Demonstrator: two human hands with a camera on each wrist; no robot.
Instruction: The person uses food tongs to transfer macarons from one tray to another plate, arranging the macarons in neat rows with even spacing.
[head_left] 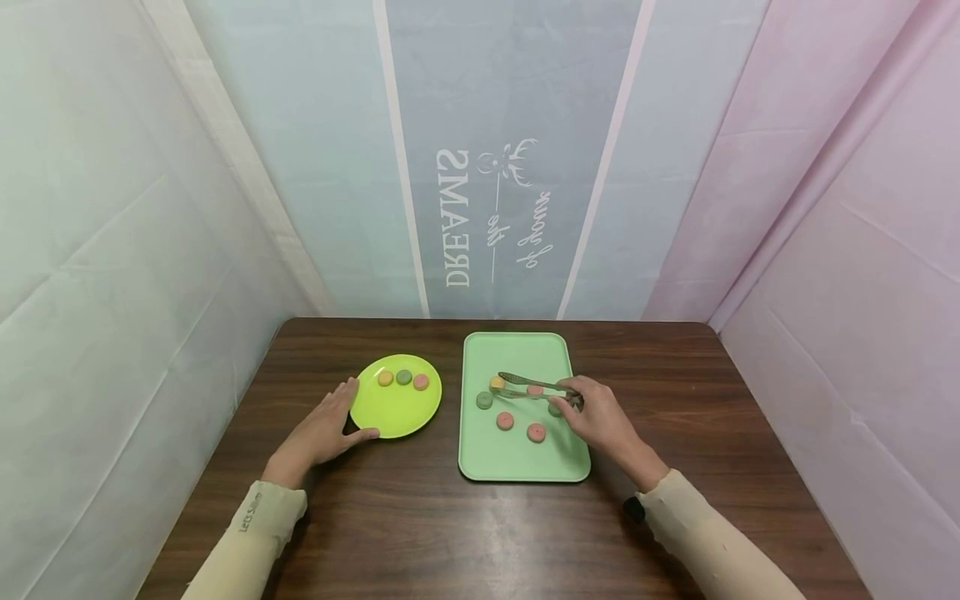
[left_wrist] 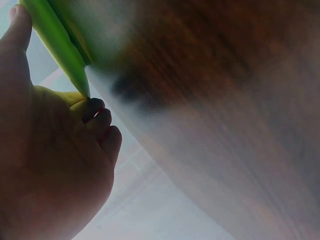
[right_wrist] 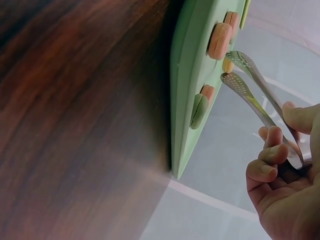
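In the head view my left hand rests at the left side of a yellow-green plate, fingers and thumb spread along its rim. A yellow macaron, a green macaron and a pink macaron lie in a row on that plate. My right hand holds metal tongs above a light green tray. The perforated tong tips stand apart, close to a yellow macaron; whether they touch it I cannot tell.
Several pink and green macarons lie on the tray, including a green macaron and two pink macarons toward the front. Plate and tray stand side by side on a dark wooden table. Behind the table hangs a printed curtain.
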